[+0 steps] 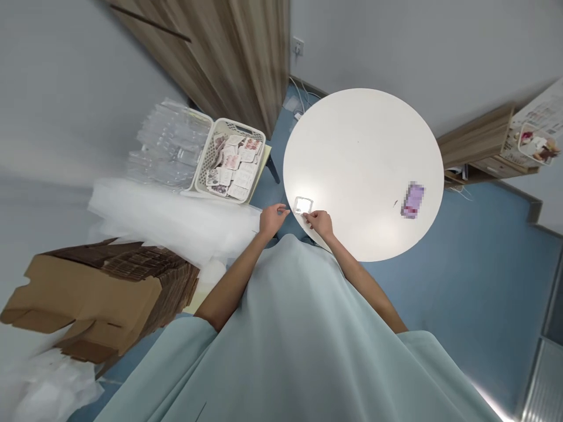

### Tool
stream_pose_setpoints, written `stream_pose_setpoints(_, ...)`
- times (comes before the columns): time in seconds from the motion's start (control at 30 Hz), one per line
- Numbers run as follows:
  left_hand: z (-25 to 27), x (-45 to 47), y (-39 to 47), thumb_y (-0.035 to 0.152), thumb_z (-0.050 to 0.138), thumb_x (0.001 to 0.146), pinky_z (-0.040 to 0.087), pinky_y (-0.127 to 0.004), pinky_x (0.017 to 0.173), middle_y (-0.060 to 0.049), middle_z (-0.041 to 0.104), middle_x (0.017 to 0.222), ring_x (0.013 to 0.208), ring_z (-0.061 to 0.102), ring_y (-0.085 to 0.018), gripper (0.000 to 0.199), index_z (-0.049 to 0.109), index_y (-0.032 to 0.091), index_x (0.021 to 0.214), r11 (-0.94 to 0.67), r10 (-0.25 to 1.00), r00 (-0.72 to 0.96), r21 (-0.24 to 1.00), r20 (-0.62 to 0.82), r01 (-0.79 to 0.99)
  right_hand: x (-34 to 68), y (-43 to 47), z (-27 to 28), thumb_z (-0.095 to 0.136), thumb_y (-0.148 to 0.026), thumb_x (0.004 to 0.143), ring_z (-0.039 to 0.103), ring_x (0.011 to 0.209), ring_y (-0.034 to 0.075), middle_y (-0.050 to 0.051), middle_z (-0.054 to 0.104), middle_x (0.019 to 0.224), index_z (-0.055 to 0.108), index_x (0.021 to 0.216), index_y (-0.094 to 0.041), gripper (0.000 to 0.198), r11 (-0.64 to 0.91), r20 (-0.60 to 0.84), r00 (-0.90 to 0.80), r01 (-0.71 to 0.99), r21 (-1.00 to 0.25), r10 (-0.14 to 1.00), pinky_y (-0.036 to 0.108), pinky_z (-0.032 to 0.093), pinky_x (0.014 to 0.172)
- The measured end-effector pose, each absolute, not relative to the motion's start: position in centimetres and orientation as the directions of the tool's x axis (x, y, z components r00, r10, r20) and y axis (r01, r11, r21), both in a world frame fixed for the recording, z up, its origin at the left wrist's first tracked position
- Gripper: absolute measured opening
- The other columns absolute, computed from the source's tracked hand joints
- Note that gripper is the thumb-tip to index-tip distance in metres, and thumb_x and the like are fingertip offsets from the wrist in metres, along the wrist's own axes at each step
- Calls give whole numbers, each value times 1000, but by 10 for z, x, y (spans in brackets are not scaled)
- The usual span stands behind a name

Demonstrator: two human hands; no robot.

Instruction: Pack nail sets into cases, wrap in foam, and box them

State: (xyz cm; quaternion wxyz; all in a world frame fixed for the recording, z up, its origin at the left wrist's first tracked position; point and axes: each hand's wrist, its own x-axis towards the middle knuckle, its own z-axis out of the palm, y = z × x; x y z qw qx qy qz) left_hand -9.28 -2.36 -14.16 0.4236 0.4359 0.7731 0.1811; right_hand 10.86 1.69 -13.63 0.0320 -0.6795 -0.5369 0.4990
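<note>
Plainly, the flat square [303, 205] is white, grey-rimmed; right grip [321, 223] pinches its edge; left grip [271, 220] narrowly parted.

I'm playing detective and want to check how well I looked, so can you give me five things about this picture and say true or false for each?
1. The right hand has its fingers at a small, flat, white square item. True.
2. The left hand holds a purple rectangular object. False: the purple object lies on the round white table, away from both hands.
3. A white plastic basket with holes contains many small printed packets. True.
4. The flattened brown cardboard boxes stand on the round table. False: they are off it, to the person's left.
5. The person wears a pale blue-green cloth garment. True.
</note>
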Motion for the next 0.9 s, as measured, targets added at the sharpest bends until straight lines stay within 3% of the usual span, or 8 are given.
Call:
stream_pose_setpoints(0.2, -111, -149, -79, 39, 69, 98, 58, -34, 94, -3, 80, 120, 94, 75, -21, 31, 74, 25, 125, 618, 775, -467, 665, -426, 420, 63, 9, -98, 69, -53, 94, 68, 64, 17, 2, 79, 84, 74, 81, -23, 33, -185, -541, -279, 736, -651, 794, 28, 49, 66)
stream_pose_setpoints(0.33, -106, -200, -125, 36, 66, 99, 55, -41, 106, -10, 73, 132, 116, 70, -28, 34, 69, 24, 131, 646, 730, -610, 604, -308, 468, 19, 5, -83, 70, -53, 94, 66, 65, 19, 4, 79, 83, 75, 83, -24, 32, -18, -471, -437, 717, -696, 766, 31, 47, 65)
stream_pose_setpoints(0.47, -116, -246, -159, 34, 69, 97, 46, -49, 118, -18, 61, 144, 136, 57, -36, 50, 59, 18, 143, 713, 667, -707, 475, -234, 515, -27, -1, -77, 71, -46, 94, 68, 74, 21, 4, 79, 85, 76, 85, -24, 25, 126, -409, -564, 682, -720, 717, 31, 47, 69)
stream_pose_setpoints(0.57, -129, -268, -170, 30, 71, 93, 44, -52, 118, -24, 52, 153, 142, 50, -41, 63, 51, 13, 150, 746, 658, -692, 385, -298, 543, -56, -6, -74, 72, -43, 94, 68, 77, 21, 5, 80, 90, 77, 87, -24, 22, 188, -398, -620, 668, -720, 676, 32, 48, 72)
stream_pose_setpoints(0.67, -139, -277, -171, 27, 69, 93, 43, -53, 116, -28, 50, 154, 142, 49, -44, 63, 49, 9, 151, 731, 682, -631, 325, -371, 600, -78, -13, -71, 72, -41, 95, 68, 77, 21, 5, 80, 93, 76, 89, -23, 19, 214, -410, -646, 666, -715, 644, 32, 48, 73)
stream_pose_setpoints(0.8, -144, -278, -168, 25, 64, 96, 48, -49, 108, -25, 62, 138, 129, 56, -41, 46, 58, 11, 140, 699, 705, -584, 254, -402, 669, -95, -23, -66, 72, -39, 95, 68, 76, 21, 4, 80, 94, 76, 91, -24, 16, 220, -425, -652, 672, -707, 628, 31, 48, 73)
stream_pose_setpoints(0.9, -144, -279, -171, 20, 55, 100, 51, -47, 102, -20, 69, 122, 119, 62, -38, 30, 67, 15, 127, 696, 707, -565, 281, -425, 661, -101, -29, -65, 71, -37, 96, 68, 76, 20, 3, 80, 94, 76, 90, -25, 14, 212, -444, -647, 683, -699, 620, 31, 47, 72)
